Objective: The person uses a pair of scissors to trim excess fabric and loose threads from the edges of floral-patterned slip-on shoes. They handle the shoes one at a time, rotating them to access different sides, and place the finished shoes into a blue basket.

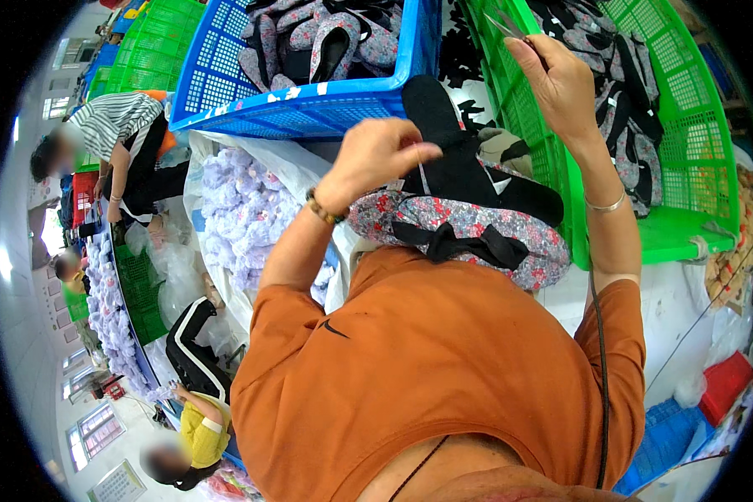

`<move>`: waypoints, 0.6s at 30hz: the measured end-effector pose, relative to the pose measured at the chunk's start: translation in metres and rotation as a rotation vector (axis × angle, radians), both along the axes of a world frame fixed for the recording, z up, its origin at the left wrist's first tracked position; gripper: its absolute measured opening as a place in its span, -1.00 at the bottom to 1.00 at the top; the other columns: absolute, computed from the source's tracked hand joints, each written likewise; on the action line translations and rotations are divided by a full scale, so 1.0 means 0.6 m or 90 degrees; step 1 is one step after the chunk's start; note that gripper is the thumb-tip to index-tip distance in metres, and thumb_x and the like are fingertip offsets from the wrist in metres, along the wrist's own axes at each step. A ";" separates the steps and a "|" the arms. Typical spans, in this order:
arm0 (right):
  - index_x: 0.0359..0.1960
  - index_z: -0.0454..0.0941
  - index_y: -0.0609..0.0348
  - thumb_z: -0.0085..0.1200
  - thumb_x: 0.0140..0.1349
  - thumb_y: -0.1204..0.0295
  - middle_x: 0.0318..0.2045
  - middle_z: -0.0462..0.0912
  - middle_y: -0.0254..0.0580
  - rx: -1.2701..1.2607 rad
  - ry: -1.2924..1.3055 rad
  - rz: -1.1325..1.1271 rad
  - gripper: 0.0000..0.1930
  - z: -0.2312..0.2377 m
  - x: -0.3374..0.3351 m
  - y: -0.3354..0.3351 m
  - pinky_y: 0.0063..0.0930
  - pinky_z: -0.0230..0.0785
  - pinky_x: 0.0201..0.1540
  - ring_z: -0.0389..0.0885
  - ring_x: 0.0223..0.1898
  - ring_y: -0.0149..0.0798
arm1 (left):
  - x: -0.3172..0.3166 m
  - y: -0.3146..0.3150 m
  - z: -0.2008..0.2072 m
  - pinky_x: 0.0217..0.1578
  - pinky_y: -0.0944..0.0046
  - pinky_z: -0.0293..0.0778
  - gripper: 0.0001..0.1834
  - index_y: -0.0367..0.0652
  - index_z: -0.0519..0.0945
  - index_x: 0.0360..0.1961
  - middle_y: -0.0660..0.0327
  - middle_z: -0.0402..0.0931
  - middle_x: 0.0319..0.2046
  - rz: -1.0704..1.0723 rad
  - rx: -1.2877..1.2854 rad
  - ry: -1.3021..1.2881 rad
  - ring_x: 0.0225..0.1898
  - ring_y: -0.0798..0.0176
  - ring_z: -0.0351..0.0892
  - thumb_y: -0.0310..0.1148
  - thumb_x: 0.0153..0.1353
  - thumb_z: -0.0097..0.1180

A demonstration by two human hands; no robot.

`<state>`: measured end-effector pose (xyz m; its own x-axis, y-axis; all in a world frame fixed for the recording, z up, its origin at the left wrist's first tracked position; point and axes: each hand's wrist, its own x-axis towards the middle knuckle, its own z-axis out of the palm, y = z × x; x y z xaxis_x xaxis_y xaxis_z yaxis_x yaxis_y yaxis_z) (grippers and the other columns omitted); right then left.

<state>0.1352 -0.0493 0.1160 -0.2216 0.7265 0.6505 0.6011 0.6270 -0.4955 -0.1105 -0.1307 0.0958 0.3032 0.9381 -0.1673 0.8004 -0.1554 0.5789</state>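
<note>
My right hand (560, 84) is raised at the green basket's wall, its fingers closed round a pair of scissors (507, 27) with the blades pointing up and left. My left hand (381, 159) is above my lap with curled fingers and the thumb near them; whatever it may pinch is too small or hidden. Beneath it, floral slippers (477, 219) in grey, red and pink with a black bow lie across my lap. Black slipper soles (437, 121) stick up just beyond that hand.
A blue basket (293, 109) of floral slippers stands ahead, and a green basket (686, 142) of more to the right. A white sack (297, 155) of fluffy lilac pieces sits at my left. Co-workers (125, 125) are farther left. A dark cord (598, 368) hangs along my right side.
</note>
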 end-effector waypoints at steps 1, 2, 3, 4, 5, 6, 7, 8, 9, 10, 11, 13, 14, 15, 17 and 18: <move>-0.37 0.52 0.25 -0.02 0.26 0.14 -0.61 0.43 -0.16 -0.038 -0.040 -0.004 -0.64 0.001 0.005 -0.004 -0.44 0.20 -0.52 0.36 -0.61 -0.21 | 0.010 -0.018 -0.007 -0.40 0.23 0.46 -0.58 -0.20 0.63 -0.37 0.12 0.58 -0.45 -0.060 0.034 0.026 -0.41 0.12 0.59 -0.02 -0.02 0.26; -0.37 0.51 0.25 -0.03 0.26 0.13 -0.62 0.42 -0.16 -0.054 -0.033 0.008 -0.64 0.002 0.004 -0.006 -0.44 0.20 -0.52 0.36 -0.61 -0.21 | 0.016 -0.038 -0.016 -0.37 0.19 0.46 -0.54 -0.19 0.63 -0.36 0.12 0.57 -0.44 -0.116 0.064 0.053 -0.38 0.07 0.58 0.03 -0.03 0.24; -0.38 0.51 0.25 -0.03 0.27 0.13 -0.62 0.41 -0.16 -0.070 -0.027 0.019 -0.63 0.005 0.001 -0.008 -0.44 0.20 -0.53 0.35 -0.62 -0.21 | 0.022 -0.054 -0.034 -0.34 0.16 0.45 -0.51 -0.19 0.62 -0.34 0.11 0.57 -0.42 -0.184 0.019 0.031 -0.34 0.03 0.57 0.07 -0.04 0.23; -0.38 0.51 0.25 -0.04 0.27 0.12 -0.63 0.41 -0.16 -0.080 -0.021 0.029 -0.62 0.007 -0.001 -0.007 -0.43 0.19 -0.53 0.35 -0.62 -0.21 | 0.027 -0.063 -0.046 -0.31 0.13 0.44 -0.48 -0.19 0.61 -0.32 0.10 0.56 -0.40 -0.252 -0.020 0.008 -0.30 -0.01 0.55 0.10 -0.05 0.22; -0.39 0.50 0.25 -0.05 0.27 0.11 -0.63 0.40 -0.14 -0.066 -0.012 0.041 -0.61 0.005 -0.002 -0.005 -0.43 0.19 -0.53 0.35 -0.62 -0.20 | 0.031 -0.070 -0.046 -0.28 0.13 0.43 -0.45 -0.21 0.59 -0.27 0.05 0.54 -0.35 -0.272 -0.101 -0.014 -0.25 -0.01 0.54 0.11 -0.04 0.20; -0.39 0.50 0.25 -0.05 0.27 0.10 -0.64 0.39 -0.14 -0.078 -0.018 0.038 -0.61 0.003 -0.001 -0.005 -0.43 0.19 -0.53 0.34 -0.62 -0.19 | 0.028 -0.073 -0.059 -0.27 0.13 0.43 -0.42 -0.24 0.58 -0.24 0.00 0.55 -0.35 -0.282 -0.078 -0.062 -0.26 -0.02 0.54 0.11 -0.03 0.19; -0.40 0.51 0.24 -0.04 0.27 0.10 -0.64 0.39 -0.13 -0.089 -0.024 0.034 -0.61 0.003 0.002 -0.005 -0.43 0.19 -0.54 0.34 -0.63 -0.19 | 0.027 -0.072 -0.056 -0.27 0.13 0.43 -0.43 -0.24 0.58 -0.24 -0.01 0.55 -0.36 -0.284 -0.117 -0.053 -0.26 -0.03 0.54 0.09 -0.03 0.19; -0.40 0.51 0.24 -0.04 0.26 0.10 -0.64 0.39 -0.13 -0.100 -0.030 0.029 -0.61 0.003 0.004 -0.005 -0.43 0.19 -0.54 0.34 -0.63 -0.18 | 0.026 -0.070 -0.052 -0.26 0.12 0.42 -0.44 -0.24 0.58 -0.24 -0.03 0.55 -0.36 -0.286 -0.156 -0.044 -0.26 -0.04 0.54 0.08 -0.03 0.20; -0.44 0.50 0.22 -0.03 0.25 0.08 -0.65 0.40 -0.12 -0.086 -0.026 0.028 -0.60 0.000 0.002 -0.005 -0.38 0.19 -0.56 0.37 -0.63 -0.13 | 0.024 -0.070 -0.048 -0.27 0.12 0.42 -0.46 -0.24 0.58 -0.23 -0.04 0.55 -0.36 -0.307 -0.167 -0.030 -0.26 -0.04 0.54 0.05 -0.04 0.20; -0.49 0.50 0.19 -0.03 0.23 0.05 -0.66 0.41 -0.11 -0.068 -0.022 0.025 -0.59 -0.004 -0.001 -0.001 -0.33 0.20 -0.58 0.40 -0.63 -0.08 | 0.026 -0.067 -0.042 -0.27 0.11 0.43 -0.48 -0.24 0.58 -0.23 -0.05 0.55 -0.37 -0.329 -0.174 -0.015 -0.26 -0.05 0.54 0.02 -0.04 0.21; -0.53 0.50 0.17 -0.02 0.21 0.02 -0.68 0.42 -0.11 -0.050 -0.019 0.023 -0.57 -0.007 -0.004 0.001 -0.28 0.20 -0.60 0.43 -0.64 -0.03 | 0.026 -0.065 -0.034 -0.27 0.10 0.43 -0.50 -0.24 0.58 -0.23 -0.05 0.55 -0.37 -0.350 -0.181 0.000 -0.26 -0.06 0.54 -0.02 -0.05 0.21; -0.58 0.50 0.19 -0.02 0.22 0.02 -0.72 0.41 -0.09 -0.112 -0.023 0.062 -0.54 -0.008 -0.008 -0.002 -0.30 0.20 -0.61 0.39 -0.68 -0.06 | 0.016 -0.064 -0.001 -0.31 0.09 0.44 -0.55 -0.18 0.61 -0.26 0.00 0.56 -0.43 -0.349 -0.101 0.036 -0.32 -0.06 0.54 -0.11 -0.15 0.23; -0.60 0.50 0.20 -0.02 0.22 0.02 -0.73 0.40 -0.08 -0.142 -0.029 0.081 -0.54 -0.009 -0.008 -0.002 -0.31 0.19 -0.62 0.38 -0.69 -0.07 | 0.007 -0.060 0.022 -0.33 0.08 0.45 -0.56 -0.15 0.62 -0.27 0.02 0.56 -0.47 -0.346 -0.064 0.054 -0.34 -0.06 0.55 -0.11 -0.19 0.23; -0.61 0.50 0.23 -0.01 0.22 0.03 -0.76 0.38 -0.13 -0.157 -0.040 0.102 -0.52 -0.010 -0.007 0.000 -0.36 0.17 -0.64 0.35 -0.72 -0.19 | -0.006 -0.056 0.044 -0.34 0.11 0.44 -0.59 -0.11 0.63 -0.31 0.08 0.56 -0.49 -0.340 0.000 0.071 -0.35 -0.02 0.55 -0.16 -0.25 0.23; -0.60 0.51 0.24 -0.01 0.23 0.03 -0.78 0.35 -0.18 -0.222 0.025 0.155 -0.52 -0.020 -0.007 -0.001 -0.38 0.17 -0.64 0.32 -0.73 -0.28 | -0.035 -0.044 0.090 -0.33 0.16 0.42 -0.66 -0.11 0.61 -0.43 0.17 0.54 -0.52 -0.344 0.088 0.107 -0.36 0.08 0.51 -0.21 -0.32 0.25; -0.59 0.52 0.24 -0.01 0.23 0.03 -0.78 0.34 -0.20 -0.254 0.057 0.182 -0.52 -0.023 -0.008 -0.001 -0.39 0.17 -0.64 0.31 -0.74 -0.32 | -0.043 -0.044 0.118 -0.34 0.17 0.41 -0.65 -0.13 0.60 -0.44 0.20 0.53 -0.53 -0.315 0.122 0.121 -0.38 0.11 0.50 -0.26 -0.36 0.25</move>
